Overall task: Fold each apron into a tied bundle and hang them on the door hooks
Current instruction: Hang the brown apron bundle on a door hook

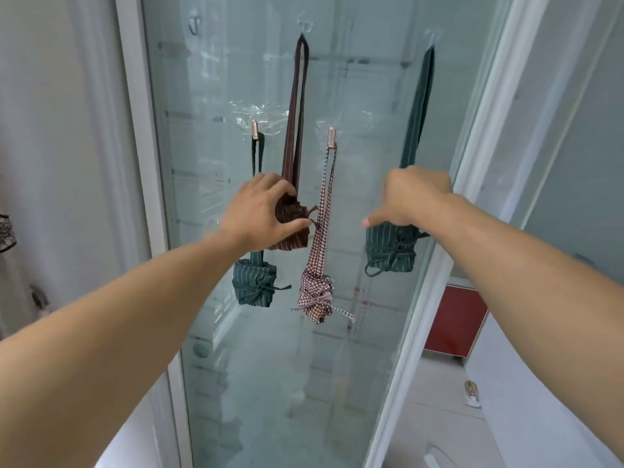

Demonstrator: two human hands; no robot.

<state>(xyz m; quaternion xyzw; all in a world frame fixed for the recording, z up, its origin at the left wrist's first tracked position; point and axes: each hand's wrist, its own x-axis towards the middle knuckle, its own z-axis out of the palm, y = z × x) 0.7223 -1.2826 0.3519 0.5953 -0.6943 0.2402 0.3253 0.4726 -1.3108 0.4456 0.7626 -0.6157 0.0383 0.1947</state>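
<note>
Glass door [270,366] is the ref for everything. Four tied apron bundles hang on it by their neck loops.

Brown bundle [292,228]: striped, hangs from the top-centre hook [305,26] on a long loop, sits abt mid-door. L hand [260,214] grips it, fingers curled over the top, thumb under the front, pressed to the fabric.

R green bundle [391,251]: striped, hangs from the top-right hook [432,37], near the door's right edge. R hand [410,197] rests on its top w/ knuckles up and fingers curled down behind the loop; thumb sticks out to the left along the bundle's upper edge. Can't tell whether the hidden fingers actually pinch the strap or just lie on it.

L green bundle [255,285]: lower, left of centre, on a short loop from the left metal hook [255,129]. Partly behind the L wrist, not touched. Bow at front.

Check bundle [315,298]: red-white checks, hangs from the right metal hook [332,136], between the brown and R green ones and lower than both. Bow tails stick out both sides. No hand on it.

One more hook [194,23] at the door's top-left, nothing on it.

Beyond the door's right frame: red panel [456,322] low down.
</note>
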